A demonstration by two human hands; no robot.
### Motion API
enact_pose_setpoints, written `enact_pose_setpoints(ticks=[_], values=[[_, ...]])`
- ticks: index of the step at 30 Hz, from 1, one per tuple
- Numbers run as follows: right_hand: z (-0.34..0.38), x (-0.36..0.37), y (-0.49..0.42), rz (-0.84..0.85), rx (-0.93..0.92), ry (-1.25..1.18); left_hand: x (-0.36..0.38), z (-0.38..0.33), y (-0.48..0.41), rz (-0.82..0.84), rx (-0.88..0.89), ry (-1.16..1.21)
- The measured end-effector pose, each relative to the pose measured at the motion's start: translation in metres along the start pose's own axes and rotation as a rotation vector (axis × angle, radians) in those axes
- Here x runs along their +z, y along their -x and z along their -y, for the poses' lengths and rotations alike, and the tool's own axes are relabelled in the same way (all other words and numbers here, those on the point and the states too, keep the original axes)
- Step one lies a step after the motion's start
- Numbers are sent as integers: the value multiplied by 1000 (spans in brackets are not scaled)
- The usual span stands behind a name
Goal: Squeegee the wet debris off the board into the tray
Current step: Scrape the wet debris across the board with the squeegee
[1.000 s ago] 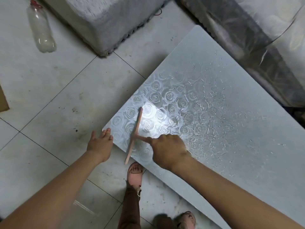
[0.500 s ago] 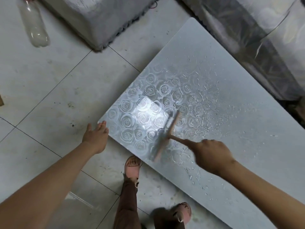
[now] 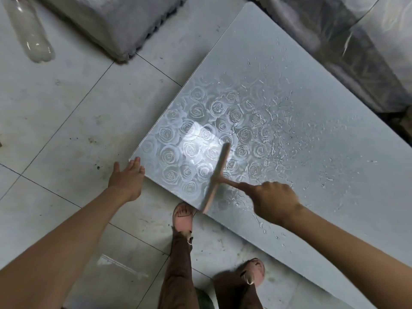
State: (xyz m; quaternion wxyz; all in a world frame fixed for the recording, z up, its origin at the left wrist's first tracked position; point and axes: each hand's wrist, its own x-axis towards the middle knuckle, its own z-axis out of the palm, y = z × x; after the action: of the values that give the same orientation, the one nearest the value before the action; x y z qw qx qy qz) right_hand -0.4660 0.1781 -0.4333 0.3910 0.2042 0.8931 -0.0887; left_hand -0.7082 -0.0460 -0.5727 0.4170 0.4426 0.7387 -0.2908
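A large pale board [image 3: 334, 197] with a rose pattern near its left corner lies flat, its surface beaded with water to the right of the pattern. My right hand [image 3: 273, 201] grips the handle of a tan squeegee [image 3: 217, 177], whose blade rests on the board close to the near edge, running from the edge up into the rose pattern. My left hand [image 3: 127, 178] has its fingers spread and touches the board's left corner. No tray is in view.
The board stands over a white tiled floor [image 3: 66, 108]. My two feet in sandals [image 3: 184, 216] are just below the near edge. A clear plastic bottle [image 3: 29, 30] lies at top left, a grey covered block [image 3: 116, 21] behind, and plastic-wrapped furniture [image 3: 356, 41] at top right.
Over the last second the squeegee swung from the left corner out to the right over the wet area, and now sits slightly back left. My left hand stayed at the corner.
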Motion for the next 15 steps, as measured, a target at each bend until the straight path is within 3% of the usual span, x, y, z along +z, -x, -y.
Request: enact_pose_setpoints(ticks=[5, 11, 15], values=[[-24, -7, 23, -1, 125, 80, 0, -2, -2, 0, -10, 22], [54, -39, -10, -95, -113, 36, 1, -2, -2, 15, -12, 14], [89, -43, -46, -73, -152, 83, -2, 0, -3, 32, -2, 25]])
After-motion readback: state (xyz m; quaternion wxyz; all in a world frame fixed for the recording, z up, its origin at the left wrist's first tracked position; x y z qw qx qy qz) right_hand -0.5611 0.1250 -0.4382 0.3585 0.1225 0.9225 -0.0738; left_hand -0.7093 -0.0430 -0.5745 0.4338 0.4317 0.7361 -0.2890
